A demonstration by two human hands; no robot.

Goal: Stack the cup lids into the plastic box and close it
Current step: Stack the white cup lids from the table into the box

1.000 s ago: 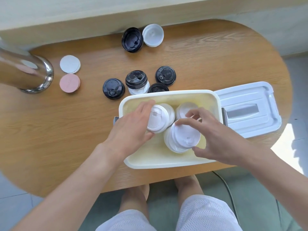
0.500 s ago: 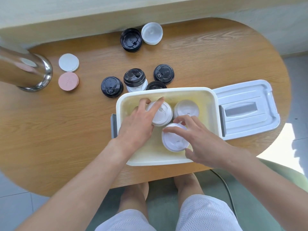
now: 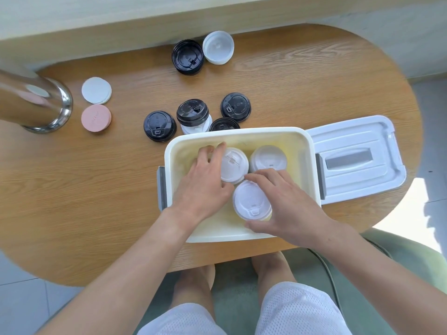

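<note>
A white plastic box (image 3: pixel 312 163) stands open at the table's near edge, its hinged lid (image 3: pixel 350 158) lying flat to the right. Inside it stand three stacks of white cup lids. My left hand (image 3: pixel 203 182) curls round the back-left stack (image 3: pixel 234 163). My right hand (image 3: pixel 283 201) grips the front stack (image 3: pixel 251 201), thumb at its near side. The third stack (image 3: pixel 267 158) stands free at the back right. Black lids (image 3: pixel 159 126) (image 3: pixel 235 107) (image 3: pixel 192 112) lie behind the box.
A black lid (image 3: pixel 187 56) and a white lid (image 3: pixel 218 47) lie at the table's far edge. White (image 3: pixel 96 90) and pink (image 3: pixel 96 118) round coasters sit by a steel tumbler (image 3: pixel 36 102) at the left. My knees are under the table's edge.
Both hands have sunk lower into the box with their white lid stacks, which now stand on its floor. The left stack moved toward the back left; the right stack came nearer the front.
</note>
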